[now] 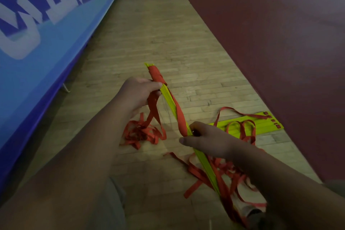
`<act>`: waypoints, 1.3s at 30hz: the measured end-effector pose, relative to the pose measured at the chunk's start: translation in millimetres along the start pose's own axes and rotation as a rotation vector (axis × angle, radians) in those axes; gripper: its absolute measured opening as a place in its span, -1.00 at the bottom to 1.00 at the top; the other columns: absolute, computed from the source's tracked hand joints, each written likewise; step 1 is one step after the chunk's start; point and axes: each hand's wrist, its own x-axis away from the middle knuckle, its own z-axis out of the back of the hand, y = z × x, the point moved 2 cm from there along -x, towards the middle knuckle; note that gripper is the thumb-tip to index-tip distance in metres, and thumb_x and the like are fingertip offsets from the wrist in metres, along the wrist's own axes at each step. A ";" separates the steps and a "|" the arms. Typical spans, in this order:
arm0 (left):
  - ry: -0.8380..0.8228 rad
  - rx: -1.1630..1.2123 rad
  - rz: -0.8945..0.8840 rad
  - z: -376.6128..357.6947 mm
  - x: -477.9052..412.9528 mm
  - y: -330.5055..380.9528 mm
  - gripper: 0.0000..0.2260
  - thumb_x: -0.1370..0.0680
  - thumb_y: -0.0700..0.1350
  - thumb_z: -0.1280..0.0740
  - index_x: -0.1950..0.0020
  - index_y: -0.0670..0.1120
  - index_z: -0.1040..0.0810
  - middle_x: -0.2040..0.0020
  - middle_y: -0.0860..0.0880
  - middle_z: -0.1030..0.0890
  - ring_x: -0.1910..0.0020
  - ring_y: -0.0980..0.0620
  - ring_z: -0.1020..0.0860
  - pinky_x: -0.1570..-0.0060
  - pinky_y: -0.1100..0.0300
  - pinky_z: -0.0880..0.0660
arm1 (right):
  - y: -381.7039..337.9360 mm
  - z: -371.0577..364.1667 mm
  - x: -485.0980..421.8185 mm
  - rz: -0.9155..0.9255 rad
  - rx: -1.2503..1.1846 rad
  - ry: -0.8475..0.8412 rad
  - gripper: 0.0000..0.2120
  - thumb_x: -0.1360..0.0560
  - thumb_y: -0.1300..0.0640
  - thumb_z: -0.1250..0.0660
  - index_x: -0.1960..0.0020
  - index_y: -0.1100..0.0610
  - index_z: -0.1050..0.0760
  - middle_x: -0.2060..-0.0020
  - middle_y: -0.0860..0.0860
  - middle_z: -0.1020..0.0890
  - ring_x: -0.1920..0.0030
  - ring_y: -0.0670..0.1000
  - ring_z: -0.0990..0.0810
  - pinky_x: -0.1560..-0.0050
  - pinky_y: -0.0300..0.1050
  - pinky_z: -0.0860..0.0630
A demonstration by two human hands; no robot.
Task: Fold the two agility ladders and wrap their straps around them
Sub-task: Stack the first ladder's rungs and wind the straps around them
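Right hand (207, 141), then left hand (137, 93) farther up, curl their fingers round the first folded ladder (170, 102), its red strap (180, 115) wound only partway. Beyond and right of that bundle, the second ladder (265, 124) lies stacked on the floor (149, 33), straps unwrapped.

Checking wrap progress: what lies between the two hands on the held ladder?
In the head view, between the left hand and right hand runs the yellow rung bundle, with a red strap crossing it diagonally.

Single head-worn view, angled forward and down — close over the hands, wooden floor (168, 30) beyond
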 end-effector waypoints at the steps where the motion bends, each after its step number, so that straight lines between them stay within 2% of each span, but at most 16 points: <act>1: -0.003 -0.012 -0.013 1.2 -1.6 -0.4 -0.84 -0.58 -0.18 -0.52 0.21 -0.14 -0.76 0.28 -0.11 -0.71 0.26 -0.04 -0.67 -0.06 -0.09 -0.63 | 0.0 0.8 0.0 -0.005 -0.031 0.004 -0.66 -0.53 -0.37 -0.47 -0.08 -0.14 -0.59 0.04 -0.08 -0.66 -0.01 0.00 -0.65 0.04 -0.02 -0.52; 4: -0.007 -0.077 -0.048 6.2 -5.5 -2.4 -0.81 -0.58 -0.11 -0.55 0.23 -0.09 -0.78 0.29 -0.08 -0.70 0.22 -0.09 -0.64 -0.01 -0.07 -0.62 | -1.1 2.3 0.7 -0.004 -0.054 0.010 -0.73 -0.56 -0.26 -0.50 -0.09 -0.10 -0.62 0.03 -0.07 -0.69 0.00 -0.02 -0.68 0.04 -0.06 -0.53; 8: -0.018 -0.184 -0.100 13.9 -8.7 -5.4 -0.88 -0.54 -0.01 -0.60 0.12 -0.04 -0.81 0.31 -0.05 -0.69 0.25 -0.03 -0.63 0.04 -0.05 -0.61 | 0.5 2.3 1.3 0.010 -0.037 0.006 -0.76 -0.56 -0.21 -0.55 -0.03 -0.07 -0.65 0.12 -0.10 -0.69 0.08 -0.06 -0.67 0.09 -0.10 -0.52; 12: -0.017 -0.300 -0.137 13.9 -6.3 -6.7 -0.80 -0.64 -0.06 -0.52 0.14 -0.10 -0.78 0.23 -0.16 -0.74 0.34 0.05 -0.61 0.17 0.07 -0.58 | 3.3 3.7 0.5 0.047 -0.013 0.072 -0.76 -0.54 -0.17 -0.59 0.02 -0.05 -0.63 0.12 -0.06 -0.69 0.06 -0.01 -0.68 0.04 -0.06 -0.56; 15: -0.019 -0.324 -0.143 13.2 -1.7 -3.9 -0.80 -0.66 -0.07 -0.50 0.15 -0.10 -0.72 0.34 -0.03 -0.71 0.37 0.09 -0.68 0.22 0.14 -0.58 | 5.6 4.2 -1.8 0.047 0.014 0.123 -0.75 -0.52 -0.18 -0.61 0.04 -0.07 -0.61 0.15 -0.07 -0.68 0.09 -0.04 -0.66 0.07 -0.06 -0.56; 18: -0.041 -0.327 -0.116 11.8 0.6 -3.3 -0.83 -0.67 -0.11 -0.48 0.12 -0.09 -0.70 0.33 -0.01 -0.73 0.24 -0.01 -0.79 0.05 0.00 -0.70 | 7.0 3.9 -4.1 0.034 0.048 0.153 -0.72 -0.52 -0.19 -0.60 -0.02 -0.04 -0.62 0.13 -0.05 -0.68 0.09 -0.02 -0.66 0.09 -0.05 -0.56; 21: -0.072 -0.372 -0.115 11.0 1.9 -4.7 -0.96 -0.66 -0.18 -0.48 -0.01 -0.07 -0.71 0.20 -0.04 -0.77 0.16 -0.01 -0.80 -0.05 -0.13 -0.72 | 9.0 3.1 -5.9 0.026 0.060 0.185 -0.69 -0.50 -0.21 -0.60 -0.04 -0.02 -0.63 0.13 -0.05 -0.69 0.09 -0.02 -0.68 0.08 -0.02 -0.60; 24: -0.050 -0.523 -0.149 13.3 2.7 -4.1 -0.95 -0.59 -0.14 -0.53 0.03 0.00 -0.71 0.21 -0.01 -0.76 0.19 0.07 -0.78 -0.05 -0.12 -0.71 | 10.9 2.8 -7.7 0.020 0.104 0.218 -0.67 -0.49 -0.23 -0.59 -0.05 -0.03 -0.63 0.14 -0.06 -0.69 0.10 -0.01 -0.68 0.04 0.04 -0.66; 26: -0.038 -0.574 -0.147 14.4 3.4 -4.4 -0.94 -0.56 -0.11 -0.55 0.06 0.01 -0.70 0.20 0.00 -0.75 0.24 0.09 -0.76 -0.02 -0.10 -0.71 | 11.0 3.0 -8.2 0.023 0.160 0.232 -0.69 -0.49 -0.22 -0.59 -0.03 -0.05 -0.61 0.16 -0.07 -0.68 0.11 -0.01 -0.67 0.09 0.02 -0.63; 29: -0.051 -0.608 -0.137 12.1 5.1 -4.2 -0.92 -0.55 -0.07 -0.56 0.05 0.04 -0.68 0.19 0.00 -0.73 0.18 0.04 -0.75 0.01 -0.01 -0.69 | 12.3 2.9 -9.2 0.020 0.180 0.244 -0.70 -0.48 -0.23 -0.59 -0.02 -0.07 -0.62 0.18 -0.08 -0.68 0.12 -0.02 -0.67 0.09 0.02 -0.64; 31: -0.055 -0.633 -0.160 9.6 6.4 -2.5 -0.90 -0.56 -0.10 -0.52 0.06 0.09 -0.66 0.18 0.01 -0.70 0.14 0.00 -0.72 0.08 0.09 -0.61 | 13.6 1.7 -9.5 0.022 0.179 0.250 -0.71 -0.47 -0.24 -0.59 0.01 -0.09 -0.61 0.19 -0.08 -0.68 0.14 -0.06 -0.67 0.10 0.00 -0.64; 33: -0.051 -0.617 -0.175 7.5 9.2 0.1 -0.85 -0.58 -0.16 -0.49 0.00 0.11 -0.67 0.17 0.03 -0.68 0.17 0.04 -0.67 0.14 0.14 -0.53 | 13.8 1.1 -8.8 0.022 0.165 0.269 -0.72 -0.47 -0.24 -0.59 0.08 -0.11 -0.58 0.21 -0.09 -0.68 0.15 -0.09 -0.67 0.13 -0.04 -0.60; 36: -0.004 -0.628 -0.195 6.7 11.3 1.6 -0.83 -0.59 -0.17 -0.46 -0.10 0.08 -0.69 0.17 0.03 -0.72 0.18 0.06 -0.70 0.09 0.10 -0.63 | 12.2 1.6 -7.3 0.018 0.150 0.284 -0.70 -0.47 -0.27 -0.58 0.05 -0.09 -0.61 0.20 -0.09 -0.69 0.14 -0.07 -0.68 0.11 -0.03 -0.63; 39: -0.012 -0.600 -0.191 9.3 10.0 1.4 -0.90 -0.55 -0.14 -0.50 0.01 0.07 -0.70 0.21 0.02 -0.73 0.19 0.03 -0.73 0.01 -0.01 -0.71 | 10.7 3.0 -6.7 0.012 0.165 0.294 -0.66 -0.47 -0.30 -0.57 0.00 -0.06 -0.64 0.19 -0.08 -0.70 0.13 -0.05 -0.69 0.06 0.04 -0.68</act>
